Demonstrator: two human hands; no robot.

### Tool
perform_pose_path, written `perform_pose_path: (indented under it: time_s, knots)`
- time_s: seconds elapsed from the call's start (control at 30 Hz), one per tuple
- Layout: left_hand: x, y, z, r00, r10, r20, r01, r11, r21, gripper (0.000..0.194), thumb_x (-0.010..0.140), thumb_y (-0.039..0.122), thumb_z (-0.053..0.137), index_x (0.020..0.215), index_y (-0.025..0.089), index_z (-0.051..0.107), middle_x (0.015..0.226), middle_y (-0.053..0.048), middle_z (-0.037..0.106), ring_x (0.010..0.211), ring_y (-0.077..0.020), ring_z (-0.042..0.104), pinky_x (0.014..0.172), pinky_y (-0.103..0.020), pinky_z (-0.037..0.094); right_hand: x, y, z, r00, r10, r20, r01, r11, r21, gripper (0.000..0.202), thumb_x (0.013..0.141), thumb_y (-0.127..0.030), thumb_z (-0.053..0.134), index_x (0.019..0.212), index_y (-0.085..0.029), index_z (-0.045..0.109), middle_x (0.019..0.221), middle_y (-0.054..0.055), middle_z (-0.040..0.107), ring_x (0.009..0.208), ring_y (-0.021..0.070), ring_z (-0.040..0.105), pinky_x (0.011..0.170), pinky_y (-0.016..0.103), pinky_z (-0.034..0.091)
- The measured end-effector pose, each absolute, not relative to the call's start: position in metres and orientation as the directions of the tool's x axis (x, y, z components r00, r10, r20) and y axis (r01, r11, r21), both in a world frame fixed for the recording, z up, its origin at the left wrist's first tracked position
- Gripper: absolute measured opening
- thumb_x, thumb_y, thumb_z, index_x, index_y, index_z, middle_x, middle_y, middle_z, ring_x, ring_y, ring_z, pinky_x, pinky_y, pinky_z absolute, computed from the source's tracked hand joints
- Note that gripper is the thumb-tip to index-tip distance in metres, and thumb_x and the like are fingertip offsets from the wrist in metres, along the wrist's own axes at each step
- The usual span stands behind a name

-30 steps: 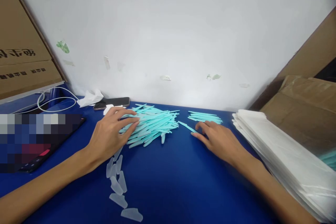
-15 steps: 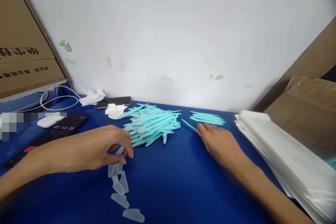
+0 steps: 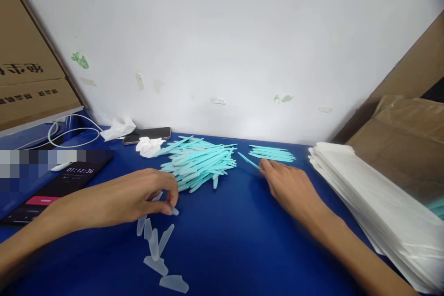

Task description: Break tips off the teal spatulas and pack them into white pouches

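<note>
My left hand (image 3: 159, 194) pinches a small translucent cap (image 3: 175, 211) between thumb and finger. Below it, several translucent caps (image 3: 155, 266) lie loose on the blue table (image 3: 236, 249). In my right hand (image 3: 284, 178), the fingertips hold one end of a thin turquoise stick (image 3: 249, 161), whose other end points up and left. A large heap of turquoise sticks (image 3: 201, 162) lies between my hands, towards the wall. Just beyond my right hand is a smaller, neat row of turquoise sticks (image 3: 272, 153).
White flat bags (image 3: 374, 203) are stacked at the right, beside a brown package (image 3: 402, 143). At the left are a phone showing a timer (image 3: 74, 175), another dark phone (image 3: 147, 135), crumpled tissues (image 3: 118, 128), a white cable (image 3: 74, 129) and a cardboard box (image 3: 34, 97).
My left thumb and finger have closed on a cap. Several loose caps near that hand have shifted and spread. My right hand still holds the stick.
</note>
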State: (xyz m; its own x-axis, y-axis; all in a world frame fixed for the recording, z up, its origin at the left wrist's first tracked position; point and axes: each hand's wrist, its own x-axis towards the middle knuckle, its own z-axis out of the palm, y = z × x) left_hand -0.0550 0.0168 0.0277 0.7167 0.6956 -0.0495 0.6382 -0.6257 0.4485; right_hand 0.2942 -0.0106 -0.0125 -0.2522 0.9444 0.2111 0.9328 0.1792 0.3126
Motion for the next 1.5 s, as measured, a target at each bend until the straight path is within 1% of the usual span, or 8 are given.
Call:
perform_pose_path:
  time_s: [0.1, 0.23, 0.47, 0.67, 0.93, 1.07, 1.23, 1.5]
  knots:
    - [-0.04, 0.014, 0.036, 0.67, 0.739, -0.062, 0.649, -0.544, 0.531, 0.025, 0.095, 0.046, 0.054, 0.097, 0.026, 0.068, 0.081, 0.0, 0.062, 0.064, -0.0124, 0.051, 0.056, -0.021, 0.04, 0.292, -0.014, -0.007, -0.217, 0.939, 0.266, 0.952, 0.143, 0.271, 0.013, 0.103, -0.024, 0.043, 0.106, -0.017, 0.053, 0.072, 0.002, 0.068, 0.054, 0.0219, 0.064, 0.047, 0.033, 0.027]
    - [-0.025, 0.011, 0.028, 0.513, 0.856, 0.065, 0.574, -0.398, 0.716, 0.029, 0.092, 0.049, 0.057, 0.108, 0.026, 0.062, 0.069, 0.005, 0.047, 0.053, -0.0093, 0.039, 0.052, -0.022, 0.039, 0.283, -0.019, -0.006, -0.349, 0.823, 0.448, 0.936, 0.323, 0.136, 0.015, 0.104, -0.029, 0.044, 0.101, -0.019, 0.055, 0.089, 0.003, 0.072, 0.072, 0.019, 0.068, 0.062, 0.031, 0.043]
    - [-0.015, 0.008, 0.019, 0.38, 0.925, 0.016, 0.235, -0.113, 0.965, 0.032, 0.086, 0.047, 0.068, 0.098, 0.022, 0.053, 0.086, -0.002, 0.07, 0.051, -0.0089, 0.058, 0.041, -0.017, 0.027, 0.258, -0.036, -0.005, -0.492, 0.496, 0.715, 0.712, 0.702, 0.003, 0.009, 0.098, -0.014, 0.054, 0.101, -0.015, 0.062, 0.073, 0.002, 0.065, 0.062, 0.0134, 0.059, 0.061, 0.027, 0.047]
    - [-0.014, 0.005, 0.021, 0.328, 0.945, -0.015, 0.217, -0.06, 0.974, 0.032, 0.083, 0.046, 0.073, 0.094, 0.021, 0.056, 0.066, -0.001, 0.073, 0.053, -0.0114, 0.063, 0.038, -0.014, 0.021, 0.257, -0.038, -0.009, -0.469, 0.548, 0.693, 0.708, 0.702, -0.076, 0.01, 0.098, -0.014, 0.053, 0.102, -0.018, 0.062, 0.073, -0.001, 0.064, 0.056, 0.0097, 0.055, 0.056, 0.024, 0.042]
    - [-0.013, 0.001, 0.013, 0.308, 0.951, 0.003, 0.234, -0.079, 0.969, 0.033, 0.084, 0.048, 0.071, 0.088, 0.021, 0.055, 0.075, -0.004, 0.077, 0.05, -0.0094, 0.063, 0.038, -0.014, 0.023, 0.251, -0.04, -0.015, -0.347, 0.661, 0.665, 0.652, 0.68, -0.335, 0.011, 0.097, -0.015, 0.054, 0.103, -0.021, 0.061, 0.08, -0.004, 0.066, 0.054, 0.0063, 0.049, 0.053, 0.021, 0.038]
    - [-0.013, 0.003, 0.016, 0.294, 0.956, 0.003, 0.198, -0.064, 0.978, 0.034, 0.084, 0.049, 0.071, 0.089, 0.02, 0.054, 0.099, -0.007, 0.077, 0.051, -0.0098, 0.065, 0.037, -0.015, 0.023, 0.251, -0.041, -0.015, -0.319, 0.675, 0.665, 0.66, 0.662, -0.355, 0.011, 0.096, -0.015, 0.055, 0.102, -0.022, 0.061, 0.079, -0.005, 0.066, 0.052, 0.0061, 0.047, 0.051, 0.021, 0.037]
    - [-0.011, 0.002, 0.013, 0.367, 0.93, -0.02, 0.184, -0.051, 0.982, 0.029, 0.085, 0.042, 0.073, 0.087, 0.02, 0.054, 0.08, -0.001, 0.075, 0.047, -0.0077, 0.063, 0.037, -0.015, 0.022, 0.25, -0.04, -0.016, -0.368, 0.674, 0.64, 0.616, 0.693, -0.376, 0.012, 0.097, -0.015, 0.053, 0.103, -0.02, 0.063, 0.08, -0.003, 0.067, 0.057, 0.0073, 0.054, 0.055, 0.022, 0.04]
    - [-0.014, -0.002, 0.009, 0.414, 0.907, 0.074, 0.32, -0.222, 0.921, 0.018, 0.081, 0.036, 0.077, 0.082, 0.02, 0.068, 0.087, -0.002, 0.073, 0.062, -0.0126, 0.064, 0.055, -0.024, 0.045, 0.246, -0.041, -0.02, -0.419, 0.719, 0.554, 0.613, 0.674, -0.412, 0.016, 0.101, -0.022, 0.049, 0.106, -0.022, 0.065, 0.081, -0.002, 0.068, 0.062, 0.0096, 0.06, 0.057, 0.023, 0.044]
